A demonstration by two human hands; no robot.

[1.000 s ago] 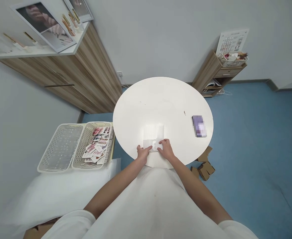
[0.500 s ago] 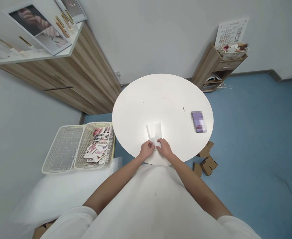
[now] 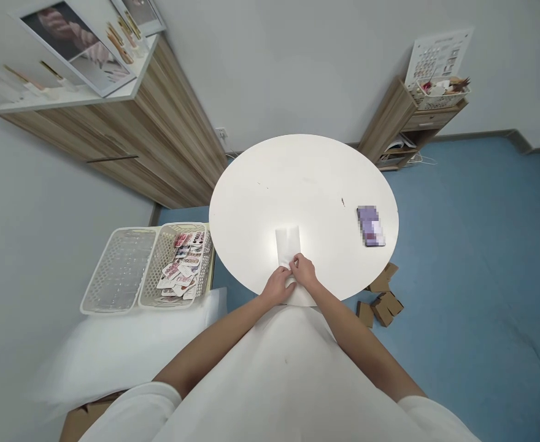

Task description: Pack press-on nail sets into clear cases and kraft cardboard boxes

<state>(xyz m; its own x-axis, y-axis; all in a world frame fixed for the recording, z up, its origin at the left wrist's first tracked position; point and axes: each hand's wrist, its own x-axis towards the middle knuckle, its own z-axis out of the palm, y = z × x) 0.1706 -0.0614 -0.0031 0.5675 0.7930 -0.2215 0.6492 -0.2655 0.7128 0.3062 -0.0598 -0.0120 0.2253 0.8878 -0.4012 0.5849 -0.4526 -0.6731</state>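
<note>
A thin white sheet (image 3: 287,243), folded lengthwise with a crease down its middle, lies at the near edge of the round white table (image 3: 256,215). I cannot make out its material. My left hand (image 3: 277,285) rests over the sheet's near part, fingers stretched to the right and thumb apart from them. Beside it, my right hand (image 3: 304,270) has its fingers curled and pinched at the sheet, near the left fingertips. Both hands cover the near end of the sheet.
A blurred purple phone-like object (image 3: 370,226) lies at the table's right. Left of the table stand a basket of small printed cards (image 3: 182,270) and a basket of clear packets (image 3: 120,270). Cardboard boxes (image 3: 385,307) lie on the floor. Wooden cabinets (image 3: 178,129) stand behind.
My left hand has gone from a curled pinch to stretched fingers over the sheet. The sheet's left part now lies folded flatter and narrower. My right hand has shifted slightly.
</note>
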